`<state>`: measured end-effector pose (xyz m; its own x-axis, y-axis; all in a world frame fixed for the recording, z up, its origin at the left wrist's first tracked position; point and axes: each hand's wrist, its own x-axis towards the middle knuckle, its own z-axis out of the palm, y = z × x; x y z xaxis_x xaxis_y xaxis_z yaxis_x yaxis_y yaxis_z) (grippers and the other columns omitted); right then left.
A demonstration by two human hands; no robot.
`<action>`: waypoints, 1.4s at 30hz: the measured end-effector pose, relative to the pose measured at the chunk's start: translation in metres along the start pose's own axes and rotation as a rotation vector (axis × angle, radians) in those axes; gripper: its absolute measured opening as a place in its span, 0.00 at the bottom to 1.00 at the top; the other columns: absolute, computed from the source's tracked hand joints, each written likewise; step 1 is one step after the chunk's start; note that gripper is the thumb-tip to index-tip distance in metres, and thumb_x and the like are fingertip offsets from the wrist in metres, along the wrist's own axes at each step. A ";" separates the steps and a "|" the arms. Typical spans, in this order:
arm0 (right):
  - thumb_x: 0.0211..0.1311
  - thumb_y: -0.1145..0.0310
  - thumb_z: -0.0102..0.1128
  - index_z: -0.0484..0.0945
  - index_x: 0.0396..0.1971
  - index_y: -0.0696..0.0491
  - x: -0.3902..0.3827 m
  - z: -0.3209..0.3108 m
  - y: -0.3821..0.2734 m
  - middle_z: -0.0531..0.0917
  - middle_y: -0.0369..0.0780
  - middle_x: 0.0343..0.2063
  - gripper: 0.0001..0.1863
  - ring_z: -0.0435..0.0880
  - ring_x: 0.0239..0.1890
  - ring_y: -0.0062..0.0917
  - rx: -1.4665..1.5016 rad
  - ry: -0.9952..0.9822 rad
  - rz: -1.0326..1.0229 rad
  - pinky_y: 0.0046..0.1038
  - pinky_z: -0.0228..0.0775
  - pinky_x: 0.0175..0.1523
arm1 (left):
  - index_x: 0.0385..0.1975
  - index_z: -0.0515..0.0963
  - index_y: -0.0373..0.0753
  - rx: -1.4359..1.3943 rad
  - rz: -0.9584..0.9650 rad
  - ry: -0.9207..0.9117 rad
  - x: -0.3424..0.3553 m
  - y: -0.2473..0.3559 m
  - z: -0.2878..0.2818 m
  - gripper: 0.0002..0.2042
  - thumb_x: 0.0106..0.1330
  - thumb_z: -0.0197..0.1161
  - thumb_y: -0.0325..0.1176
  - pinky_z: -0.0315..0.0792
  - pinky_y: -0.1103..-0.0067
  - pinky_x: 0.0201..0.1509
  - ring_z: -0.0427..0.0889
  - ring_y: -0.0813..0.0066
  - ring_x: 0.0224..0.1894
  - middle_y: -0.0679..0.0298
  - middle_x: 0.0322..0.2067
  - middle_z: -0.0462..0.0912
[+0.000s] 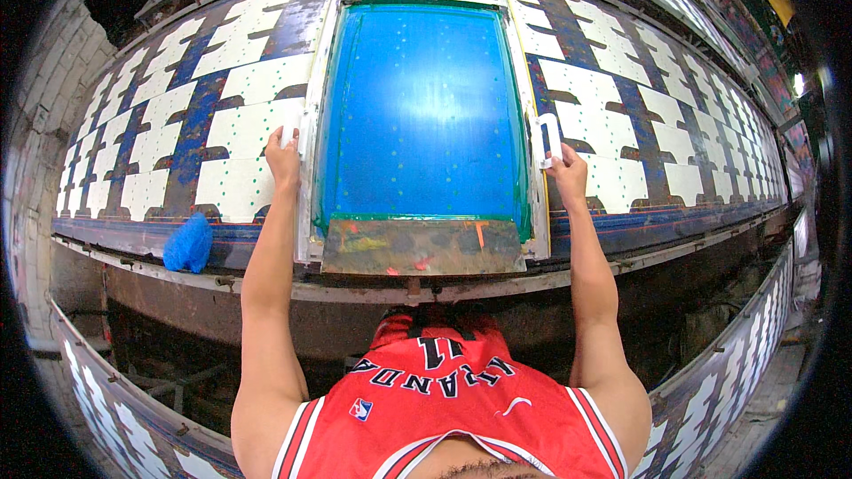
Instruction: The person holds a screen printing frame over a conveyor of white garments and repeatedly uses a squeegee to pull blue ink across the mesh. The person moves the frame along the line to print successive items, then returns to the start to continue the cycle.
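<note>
A screen printing frame [325, 53] lies flat on the long table in front of me, its blue mesh [417, 124] edged with green and specked with pale dots. My left hand [284, 158] is closed around the white handle [307, 135] on the frame's left side. On the opposite side, my right hand [570, 173] grips the lower part of a white handle [552, 135]. A stained flat panel [422, 247] with paint smears spans the near end of the frame. White cut fabric pieces [253, 133] marked with green dots lie left of the frame.
More white pieces [586, 115] run in rows along the dark table [200, 115] to the right. A crumpled blue bundle [188, 244] sits at the near left edge. Other tables holding white pieces stand behind me and beyond. A block wall [40, 115] rises at the left.
</note>
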<state>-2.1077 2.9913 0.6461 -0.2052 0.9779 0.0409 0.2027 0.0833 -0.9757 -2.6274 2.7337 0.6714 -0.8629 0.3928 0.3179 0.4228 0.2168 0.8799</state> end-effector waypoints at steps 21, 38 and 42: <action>0.67 0.83 0.53 0.69 0.62 0.67 -0.020 -0.014 0.015 0.84 0.47 0.47 0.24 0.86 0.47 0.29 0.010 -0.035 0.020 0.27 0.84 0.46 | 0.51 0.78 0.30 -0.202 -0.105 -0.017 -0.034 -0.026 -0.007 0.15 0.65 0.57 0.16 0.75 0.78 0.51 0.82 0.73 0.45 0.59 0.43 0.84; 0.66 0.83 0.52 0.71 0.60 0.67 -0.019 -0.018 0.024 0.85 0.46 0.45 0.22 0.87 0.43 0.27 0.076 0.004 0.046 0.26 0.83 0.45 | 0.56 0.73 0.27 -0.222 -0.150 -0.015 -0.042 -0.025 0.007 0.18 0.67 0.52 0.13 0.76 0.77 0.54 0.83 0.71 0.48 0.55 0.45 0.83; 0.67 0.82 0.52 0.71 0.61 0.67 -0.019 -0.018 0.023 0.85 0.46 0.44 0.22 0.87 0.43 0.28 0.073 0.004 0.060 0.26 0.83 0.45 | 0.58 0.71 0.26 -0.214 -0.151 -0.030 -0.044 -0.019 0.006 0.18 0.68 0.50 0.13 0.76 0.78 0.55 0.83 0.70 0.49 0.54 0.47 0.82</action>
<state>-2.0815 2.9782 0.6270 -0.1913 0.9814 -0.0176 0.1446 0.0104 -0.9894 -2.5958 2.7173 0.6388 -0.9018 0.3976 0.1692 0.2187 0.0822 0.9723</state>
